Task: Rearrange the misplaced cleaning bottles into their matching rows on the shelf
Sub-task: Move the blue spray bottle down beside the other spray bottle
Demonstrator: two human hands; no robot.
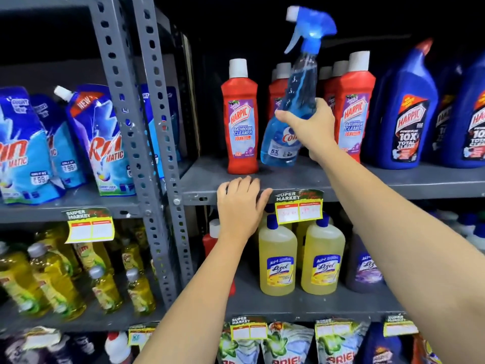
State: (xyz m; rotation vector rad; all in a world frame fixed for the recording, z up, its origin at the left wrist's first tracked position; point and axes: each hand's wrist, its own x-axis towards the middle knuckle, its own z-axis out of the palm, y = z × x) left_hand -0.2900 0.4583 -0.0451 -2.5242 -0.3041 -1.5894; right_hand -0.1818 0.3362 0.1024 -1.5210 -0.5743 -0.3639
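Both forearms reach up from the bottom edge toward the grey shelf (393, 179). Left of the upright, blue Rin pouches (105, 143) stand above yellow dish-liquid bottles (49, 279). Left hand (240, 206) lies palm-down over the shelf lip, fingers curled on the edge, holding nothing. Just behind it stands one red Harpic bottle (240, 119). Right hand (312, 127) is closed around a blue spray bottle (296, 101), tilted, its base just above the shelf, before more red Harpic bottles (354, 106). Blue Harpic bottles (409, 114) stand farthest right.
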